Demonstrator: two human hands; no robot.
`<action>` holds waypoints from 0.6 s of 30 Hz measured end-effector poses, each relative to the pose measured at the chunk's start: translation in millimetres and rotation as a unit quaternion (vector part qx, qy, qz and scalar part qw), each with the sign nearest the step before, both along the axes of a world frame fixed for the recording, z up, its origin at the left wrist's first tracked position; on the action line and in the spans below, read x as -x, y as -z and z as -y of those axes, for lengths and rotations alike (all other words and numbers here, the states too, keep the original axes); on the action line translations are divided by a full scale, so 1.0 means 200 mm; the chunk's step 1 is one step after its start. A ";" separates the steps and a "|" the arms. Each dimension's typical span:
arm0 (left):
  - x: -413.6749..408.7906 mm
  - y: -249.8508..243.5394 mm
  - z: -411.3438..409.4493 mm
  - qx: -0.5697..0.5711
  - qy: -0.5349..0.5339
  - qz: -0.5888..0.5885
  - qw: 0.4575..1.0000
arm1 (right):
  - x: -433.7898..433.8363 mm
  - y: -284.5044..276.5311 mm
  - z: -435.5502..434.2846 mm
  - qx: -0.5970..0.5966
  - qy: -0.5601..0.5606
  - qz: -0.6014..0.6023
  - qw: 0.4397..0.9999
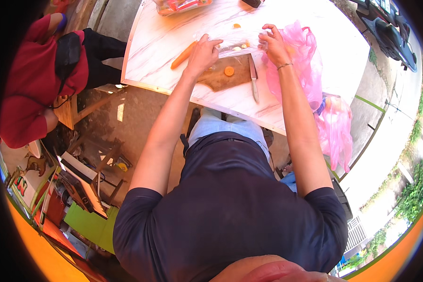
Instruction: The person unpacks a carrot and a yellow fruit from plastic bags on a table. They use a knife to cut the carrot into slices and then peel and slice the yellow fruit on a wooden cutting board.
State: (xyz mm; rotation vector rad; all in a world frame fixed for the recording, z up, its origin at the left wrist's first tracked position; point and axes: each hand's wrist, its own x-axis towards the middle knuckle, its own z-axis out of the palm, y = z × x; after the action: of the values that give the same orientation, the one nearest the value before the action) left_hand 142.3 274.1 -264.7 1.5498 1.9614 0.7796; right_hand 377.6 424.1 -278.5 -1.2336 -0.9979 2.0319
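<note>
A sheet or bag of clear plastic (pixel 229 37) stretches between my hands above the table. My left hand (pixel 205 53) grips its left end, and my right hand (pixel 275 46) pinches the right end. Under or inside the plastic show a few small pale pieces (pixel 238 48); which, I cannot tell. Just nearer to me lies a wooden cutting board (pixel 218 79) with an orange carrot slice (pixel 229 71) on it. A knife (pixel 253 75) rests along the board's right side, its pale handle towards me. Left of my left hand is a carrot (pixel 183 55). Another slice (pixel 236 25) lies beyond the plastic.
A pink plastic bag (pixel 305 67) sits beside my right forearm; another pink bag (pixel 335 123) hangs at the right table edge. On the marble-patterned table (pixel 155 53), a clear package (pixel 181 5) lies at the far side. A person in red (pixel 38 81) stands left. Motorcycles (pixel 387 31) are parked beyond.
</note>
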 end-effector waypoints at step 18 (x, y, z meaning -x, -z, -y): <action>-0.20 0.12 -0.33 0.150 0.045 -0.024 0.987 | 0.03 0.16 -0.13 -0.479 -0.270 0.439 0.710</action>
State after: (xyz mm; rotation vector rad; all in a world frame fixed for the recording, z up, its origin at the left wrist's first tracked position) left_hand 181.5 340.4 -288.2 1.4727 1.9249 0.3916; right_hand 371.6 449.4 -309.7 -1.2962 -2.6581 0.7082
